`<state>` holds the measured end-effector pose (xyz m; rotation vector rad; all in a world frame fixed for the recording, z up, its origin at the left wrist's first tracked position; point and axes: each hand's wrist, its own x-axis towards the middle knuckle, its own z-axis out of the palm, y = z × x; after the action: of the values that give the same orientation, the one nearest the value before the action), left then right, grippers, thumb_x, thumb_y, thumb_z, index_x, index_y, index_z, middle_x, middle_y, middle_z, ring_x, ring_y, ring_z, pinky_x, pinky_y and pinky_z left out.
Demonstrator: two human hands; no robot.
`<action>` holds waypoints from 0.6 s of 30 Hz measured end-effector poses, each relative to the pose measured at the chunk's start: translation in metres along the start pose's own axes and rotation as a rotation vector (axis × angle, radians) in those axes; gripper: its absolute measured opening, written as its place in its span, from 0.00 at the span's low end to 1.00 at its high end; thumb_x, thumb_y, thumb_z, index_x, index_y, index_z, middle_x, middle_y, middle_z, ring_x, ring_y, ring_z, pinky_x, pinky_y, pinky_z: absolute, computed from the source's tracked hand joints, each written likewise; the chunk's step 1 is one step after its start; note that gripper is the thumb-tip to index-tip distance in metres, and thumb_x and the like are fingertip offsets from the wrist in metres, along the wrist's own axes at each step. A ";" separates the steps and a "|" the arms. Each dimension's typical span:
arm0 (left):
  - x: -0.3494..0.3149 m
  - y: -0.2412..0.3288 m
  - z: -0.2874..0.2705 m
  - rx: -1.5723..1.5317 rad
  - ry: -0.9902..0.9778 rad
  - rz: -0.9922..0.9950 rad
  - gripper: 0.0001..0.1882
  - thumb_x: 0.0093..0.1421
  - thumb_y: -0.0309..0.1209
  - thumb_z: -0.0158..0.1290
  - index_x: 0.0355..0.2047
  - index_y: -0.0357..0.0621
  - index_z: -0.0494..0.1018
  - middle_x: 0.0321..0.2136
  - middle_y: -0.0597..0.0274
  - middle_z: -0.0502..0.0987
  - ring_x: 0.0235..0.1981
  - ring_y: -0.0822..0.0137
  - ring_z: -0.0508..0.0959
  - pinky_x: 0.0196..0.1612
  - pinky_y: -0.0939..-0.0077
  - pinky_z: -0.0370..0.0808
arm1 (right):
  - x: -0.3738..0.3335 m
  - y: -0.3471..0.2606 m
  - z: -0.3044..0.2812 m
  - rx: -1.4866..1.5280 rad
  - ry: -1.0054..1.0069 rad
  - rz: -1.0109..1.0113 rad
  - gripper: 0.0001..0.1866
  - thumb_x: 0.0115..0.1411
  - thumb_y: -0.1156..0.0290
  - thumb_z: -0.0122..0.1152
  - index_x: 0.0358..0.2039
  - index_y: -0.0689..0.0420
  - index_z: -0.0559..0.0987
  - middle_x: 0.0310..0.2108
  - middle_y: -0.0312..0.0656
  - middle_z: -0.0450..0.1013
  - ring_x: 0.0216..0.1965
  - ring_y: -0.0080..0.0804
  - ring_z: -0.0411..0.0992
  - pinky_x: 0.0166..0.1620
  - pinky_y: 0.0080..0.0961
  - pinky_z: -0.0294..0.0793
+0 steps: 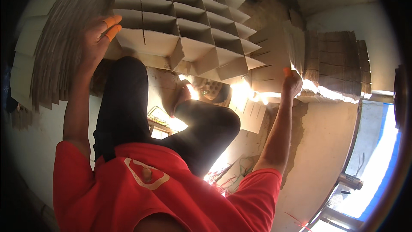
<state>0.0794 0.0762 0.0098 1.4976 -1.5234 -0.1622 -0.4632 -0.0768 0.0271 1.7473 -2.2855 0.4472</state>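
A cardboard divider grid (195,23) of interlocked slotted strips lies in front of me, with open square cells. My left hand (98,38) is beside the grid's left edge, slightly blurred. Orange finger covers are on two of its fingers, which point toward the grid and stand a little apart, with nothing seen in them. To the right, my right hand (292,84) has its fingers closed at the near corner of a stack of slotted cardboard sheets (271,56). An orange cover shows on one of its fingers.
A tall row of packed cardboard strips (64,38) stands at the left. More cardboard stacks (339,62) are at the far right. My bent knees (128,73) are just below the grid. A loose slotted sheet (253,118) lies beneath the right stack, amid bright sunlight.
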 end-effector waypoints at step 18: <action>-0.006 -0.009 0.009 -0.137 0.033 -0.009 0.12 0.54 0.18 0.55 0.40 0.33 0.76 0.34 0.56 0.78 0.36 0.69 0.77 0.39 0.80 0.75 | 0.007 -0.018 -0.008 -0.056 0.174 0.109 0.26 0.57 0.48 0.54 0.22 0.61 0.80 0.25 0.52 0.75 0.30 0.53 0.72 0.32 0.45 0.67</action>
<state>0.0786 0.0749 -0.0042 1.3922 -1.4500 -0.2413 -0.4481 -0.0846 0.0387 1.5007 -2.2544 0.5283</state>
